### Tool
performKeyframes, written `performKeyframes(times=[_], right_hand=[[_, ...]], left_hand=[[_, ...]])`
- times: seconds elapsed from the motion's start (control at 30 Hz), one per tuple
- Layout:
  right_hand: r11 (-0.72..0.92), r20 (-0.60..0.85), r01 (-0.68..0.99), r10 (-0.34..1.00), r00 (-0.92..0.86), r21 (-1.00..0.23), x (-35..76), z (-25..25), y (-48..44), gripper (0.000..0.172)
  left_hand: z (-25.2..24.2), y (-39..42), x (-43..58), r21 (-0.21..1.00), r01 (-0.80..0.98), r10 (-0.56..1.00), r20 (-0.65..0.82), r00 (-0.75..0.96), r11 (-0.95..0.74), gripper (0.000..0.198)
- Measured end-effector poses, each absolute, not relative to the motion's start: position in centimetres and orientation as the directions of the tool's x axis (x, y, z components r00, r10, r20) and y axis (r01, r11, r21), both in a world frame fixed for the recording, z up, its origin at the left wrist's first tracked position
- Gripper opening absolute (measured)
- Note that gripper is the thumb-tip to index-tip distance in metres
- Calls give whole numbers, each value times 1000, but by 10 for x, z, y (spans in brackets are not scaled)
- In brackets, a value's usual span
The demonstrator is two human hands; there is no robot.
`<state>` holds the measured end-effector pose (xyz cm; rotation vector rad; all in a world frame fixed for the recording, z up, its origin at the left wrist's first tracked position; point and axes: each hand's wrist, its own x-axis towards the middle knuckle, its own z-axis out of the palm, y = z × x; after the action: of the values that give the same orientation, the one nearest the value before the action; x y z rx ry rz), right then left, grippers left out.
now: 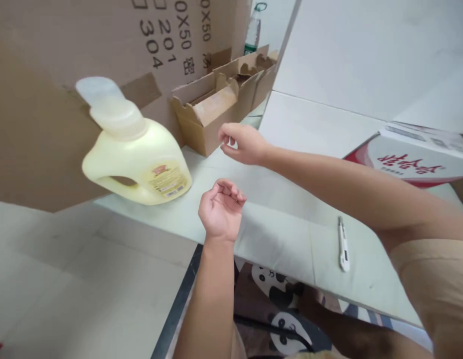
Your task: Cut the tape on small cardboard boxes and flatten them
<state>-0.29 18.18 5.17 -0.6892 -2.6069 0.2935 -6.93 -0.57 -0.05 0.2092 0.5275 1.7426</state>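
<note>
Panda-printed fabric [279, 299] in black and white shows below the near edge of the pale, smooth desk [283, 239]. Above that edge the left hand [222, 209] hovers palm up, its fingers curled loosely inward around nothing. The right hand [240, 143] reaches further in toward the desk's far edge, thumb and fingertips pinched narrowly together; whether anything small sits between them cannot be told. It is just beside the open brown cardboard box [212, 112], a small carton with raised flaps that stands first in a row of similar ones along the far edge. At the desk's left corner stands a pale yellow plastic jug-shaped bottle [136, 159] with a handle, a white cap and a small label too blurred to read. Behind it leans a large brown cardboard sheet [48, 99] printed with "304", "201" and "0X50". A clear plastic water bottle with a green label [252, 31] stands behind the cartons. A slim white pen-shaped tool [343, 244] lies near the desk's front edge, right of both hands. A red-and-white printed carton [414, 154] with red Chinese characters lies at the right edge.
</note>
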Motion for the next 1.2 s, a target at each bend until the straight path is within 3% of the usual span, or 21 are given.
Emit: performKeyframes(times=[0.07, 0.17, 0.33, 0.43, 0.63, 0.9, 1.2], right_hand=[[810, 286, 522, 585, -759, -269, -19, 41, 208, 19], [613, 117, 771, 790, -602, -170, 1, 17, 241, 21], [451, -1, 884, 891, -455, -121, 99, -23, 249, 43], [487, -35, 860, 867, -497, -151, 152, -40, 239, 54], [572, -38, 809, 813, -581, -139, 196, -63, 230, 61], [594, 119, 781, 804, -583, -191, 197, -80, 222, 54], [592, 141, 765, 805, -576, -252, 196, -81, 224, 55]], left_hand=[[-1, -10, -83, 437, -882, 953, -146, -265, -178, 19], [-3, -15, -98, 406, -894, 948, -161, -273, -189, 20], [-1, -17, -107, 389, -903, 946, -182, -267, -180, 22], [0, -13, -100, 392, -907, 949, -198, -247, -155, 22], [-3, -7, -76, 437, -895, 956, -214, -200, -89, 20], [-4, 2, -59, 466, -883, 955, -227, -190, -65, 21], [-6, 3, -59, 457, -886, 960, -203, -190, -79, 19]])
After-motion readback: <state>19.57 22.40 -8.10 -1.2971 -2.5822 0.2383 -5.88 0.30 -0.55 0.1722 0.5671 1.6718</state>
